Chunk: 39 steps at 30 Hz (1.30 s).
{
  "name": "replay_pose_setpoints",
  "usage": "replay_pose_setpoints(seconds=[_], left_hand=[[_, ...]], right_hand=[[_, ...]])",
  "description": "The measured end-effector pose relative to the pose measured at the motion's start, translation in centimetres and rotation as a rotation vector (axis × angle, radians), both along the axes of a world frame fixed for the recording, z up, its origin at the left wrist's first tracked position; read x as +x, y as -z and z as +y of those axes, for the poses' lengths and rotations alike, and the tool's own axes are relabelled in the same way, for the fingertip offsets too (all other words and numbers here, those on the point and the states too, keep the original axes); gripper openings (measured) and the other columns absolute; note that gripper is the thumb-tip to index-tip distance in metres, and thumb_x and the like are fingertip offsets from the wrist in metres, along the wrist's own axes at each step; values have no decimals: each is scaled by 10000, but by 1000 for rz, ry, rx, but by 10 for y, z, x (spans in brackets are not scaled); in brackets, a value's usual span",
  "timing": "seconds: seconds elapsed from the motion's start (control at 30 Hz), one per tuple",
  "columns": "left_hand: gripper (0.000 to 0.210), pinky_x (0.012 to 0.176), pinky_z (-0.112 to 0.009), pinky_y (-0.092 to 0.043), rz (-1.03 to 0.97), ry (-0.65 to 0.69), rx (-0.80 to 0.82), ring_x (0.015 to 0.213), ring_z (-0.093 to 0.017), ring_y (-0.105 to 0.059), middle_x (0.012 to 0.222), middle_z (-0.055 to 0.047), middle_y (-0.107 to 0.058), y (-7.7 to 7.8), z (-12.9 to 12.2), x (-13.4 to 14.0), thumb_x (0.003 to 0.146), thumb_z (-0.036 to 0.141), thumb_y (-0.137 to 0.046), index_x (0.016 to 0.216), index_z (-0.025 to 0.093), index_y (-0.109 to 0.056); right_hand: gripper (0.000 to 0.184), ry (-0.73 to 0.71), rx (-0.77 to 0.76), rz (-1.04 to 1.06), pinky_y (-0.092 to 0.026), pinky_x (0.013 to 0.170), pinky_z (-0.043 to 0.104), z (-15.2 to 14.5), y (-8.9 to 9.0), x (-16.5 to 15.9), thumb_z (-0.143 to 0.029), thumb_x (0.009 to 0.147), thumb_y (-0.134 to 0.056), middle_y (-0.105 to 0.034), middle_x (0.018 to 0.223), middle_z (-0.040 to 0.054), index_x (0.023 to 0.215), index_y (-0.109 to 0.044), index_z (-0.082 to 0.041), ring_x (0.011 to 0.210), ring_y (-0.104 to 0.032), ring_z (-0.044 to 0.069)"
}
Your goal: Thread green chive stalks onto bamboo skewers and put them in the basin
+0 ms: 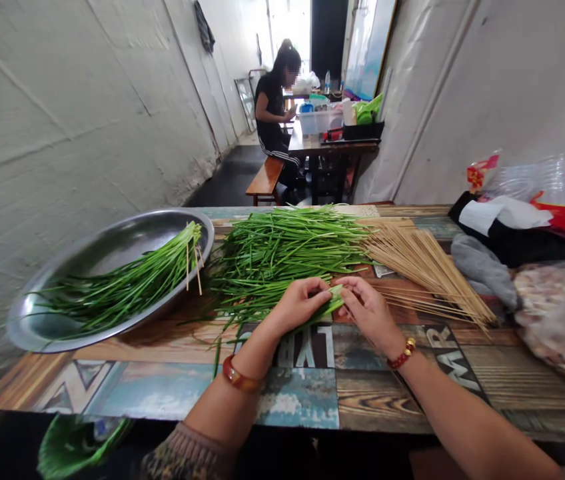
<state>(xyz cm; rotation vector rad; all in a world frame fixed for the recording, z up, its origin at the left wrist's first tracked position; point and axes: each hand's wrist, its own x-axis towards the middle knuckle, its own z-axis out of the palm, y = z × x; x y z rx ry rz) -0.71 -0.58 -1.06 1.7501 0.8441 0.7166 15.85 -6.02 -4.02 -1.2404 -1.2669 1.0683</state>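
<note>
At the middle of the table, my left hand (301, 304) and my right hand (371, 319) meet over a small bunch of garlic chives (334, 305). Fingers of both hands are closed on its pale stem ends. Just beyond them lies a large heap of garlic chives (292, 240), leaves toward the left. Thin bamboo skewers (425, 267) fan out right of the heap, a few of them close behind my right hand. On the left, a metal tray (112, 233) holds chives (137, 283) whose stem ends are threaded on skewers that stick out over the rim.
Plastic bags of pale, garlic-like pieces (555, 300), a grey cloth-like bundle (482, 263) and a black bag (517, 237) crowd the right side. A green bag (80, 447) hangs below the front edge. Farther back, a person (275, 110) sits at another table (307, 143).
</note>
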Motion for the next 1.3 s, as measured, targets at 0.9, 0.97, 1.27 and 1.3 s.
replay_pose_setpoints(seconds=[0.9, 0.97, 1.27, 1.3], left_hand=[[421, 540, -212, -429, -97, 64, -267, 513, -87, -533, 638, -9, -619, -6, -1, -4, 838, 508, -542, 715, 108, -591], [438, 499, -211, -423, -120, 65, -302, 486, -84, -518, 645, -15, -620, -5, -1, -4, 811, 532, -567, 707, 107, -587], [461, 460, -191, -412, -116, 47, -308, 454, -66, -483, 592, -9, -601, -3, -3, -2, 785, 550, -592, 660, 107, -600], [461, 454, -189, -408, -112, 47, -310, 450, -64, -477, 585, -6, -597, -3, -4, -2, 782, 553, -596, 655, 109, -598]], right_hand=[[320, -126, 125, -348, -385, 563, 231, -3, -7, -2, -365, 922, -456, -630, 656, 3, 765, -660, -174, 569, -517, 118], [330, -115, 147, -361, -369, 547, 228, -4, -6, -3, -362, 928, -446, -598, 614, -8, 755, -656, -176, 541, -493, 112], [349, -63, 191, -365, -346, 526, 232, -5, -5, -9, -365, 926, -443, -540, 550, -17, 690, -634, -192, 508, -461, 115], [347, -65, 190, -358, -345, 524, 232, -5, -4, -9, -362, 924, -445, -541, 549, -17, 685, -632, -194, 506, -459, 115]])
